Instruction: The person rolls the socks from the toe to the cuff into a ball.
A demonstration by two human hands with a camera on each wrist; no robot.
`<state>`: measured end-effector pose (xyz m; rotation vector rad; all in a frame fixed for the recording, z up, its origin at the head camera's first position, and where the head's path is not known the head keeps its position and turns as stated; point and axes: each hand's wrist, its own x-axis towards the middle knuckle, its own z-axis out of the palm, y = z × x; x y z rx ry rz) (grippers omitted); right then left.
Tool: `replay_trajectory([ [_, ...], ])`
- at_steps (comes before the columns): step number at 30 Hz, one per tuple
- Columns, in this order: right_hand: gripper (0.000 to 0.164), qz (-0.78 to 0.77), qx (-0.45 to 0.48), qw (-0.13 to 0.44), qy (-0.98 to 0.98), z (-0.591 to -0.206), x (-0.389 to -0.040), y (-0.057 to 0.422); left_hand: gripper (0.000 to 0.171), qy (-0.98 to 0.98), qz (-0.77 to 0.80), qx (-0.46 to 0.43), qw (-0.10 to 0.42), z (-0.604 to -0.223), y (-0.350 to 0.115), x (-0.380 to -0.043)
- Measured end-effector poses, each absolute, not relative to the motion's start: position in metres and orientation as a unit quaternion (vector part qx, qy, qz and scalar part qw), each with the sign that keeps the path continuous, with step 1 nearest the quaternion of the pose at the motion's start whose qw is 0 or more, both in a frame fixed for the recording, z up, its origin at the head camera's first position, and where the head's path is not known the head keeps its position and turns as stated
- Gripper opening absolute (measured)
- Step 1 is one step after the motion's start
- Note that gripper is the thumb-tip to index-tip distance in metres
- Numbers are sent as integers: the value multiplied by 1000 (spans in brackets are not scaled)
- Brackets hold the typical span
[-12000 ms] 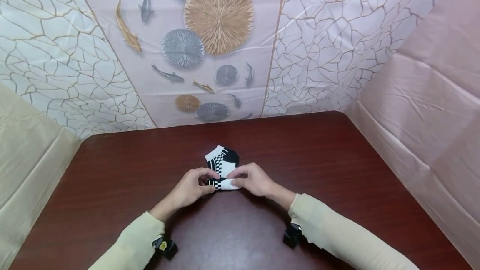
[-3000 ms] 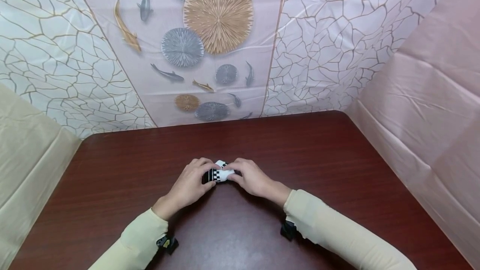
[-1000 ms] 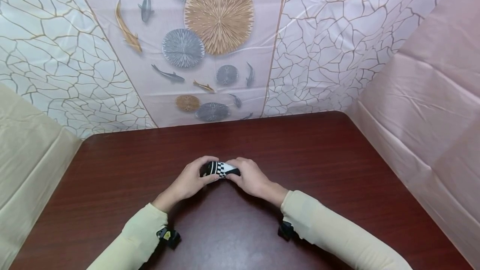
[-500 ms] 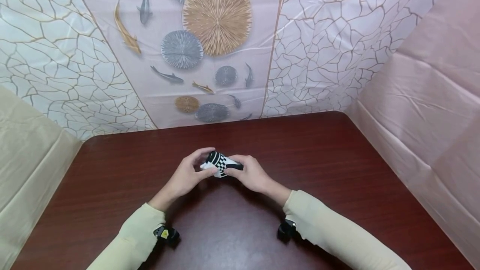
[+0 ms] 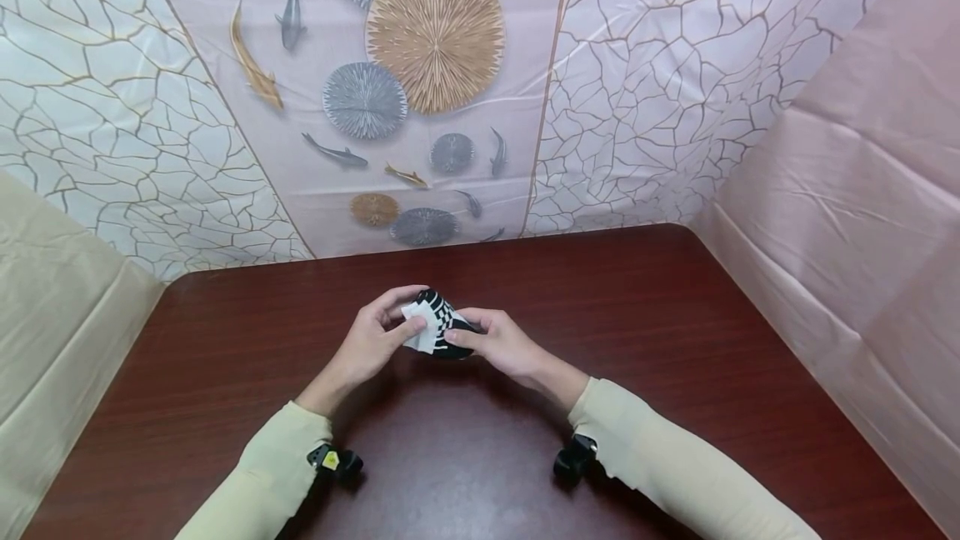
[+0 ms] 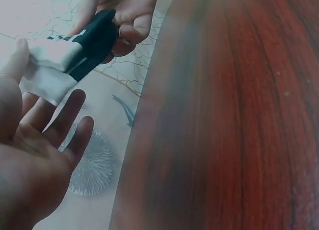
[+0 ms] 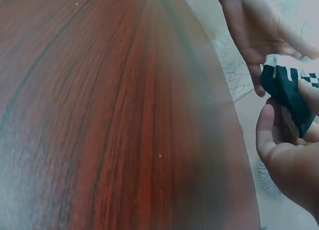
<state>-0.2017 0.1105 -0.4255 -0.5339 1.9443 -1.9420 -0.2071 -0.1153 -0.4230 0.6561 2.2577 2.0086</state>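
A black and white checkered sock bundle [image 5: 444, 319] is held between both hands above the table. My left hand [image 5: 371, 336] pinches its white cuff [image 6: 50, 83], thumb on the near face and fingers behind; in the left wrist view the other fingers spread loosely below. My right hand [image 5: 510, 346] grips the dark end, thumb across the front and fingers behind it. From the right wrist view the black part [image 7: 286, 93] shows folded, with its white edge toward the left hand. The inside of the bundle is hidden.
The dark red-brown wooden table [image 5: 450, 457] spreads under both forearms. Behind it hangs a patterned cloth [image 5: 435, 32] with fish and round motifs, and plain cloth [image 5: 847, 190] closes the right side. Each sleeve bears a black wrist camera [image 5: 573, 458].
The folded sock has gone from flat on the table to a compact bundle, lifted and tilted. Over the last second it turned, bringing the white cuff out under the left thumb.
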Motion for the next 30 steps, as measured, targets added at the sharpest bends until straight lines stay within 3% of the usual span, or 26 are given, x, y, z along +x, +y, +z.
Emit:
replay_trajectory([
  [4, 34, -721, -179, 207, 637, -424, -202, 110, 41, 729, 653, 205, 16, -420, -115, -207],
  [7, 34, -707, -181, 202, 653, -422, -202, 110, 37, 739, 645, 195, 3, -417, -113, -207],
  [19, 37, -579, -211, 14, 787, -419, -199, 102, 32, 766, 621, 164, -40, -416, -110, -205],
  [30, 30, -571, -180, -33, 800, -419, -198, 95, 33, 763, 628, 145, -49, -413, -101, -202],
])
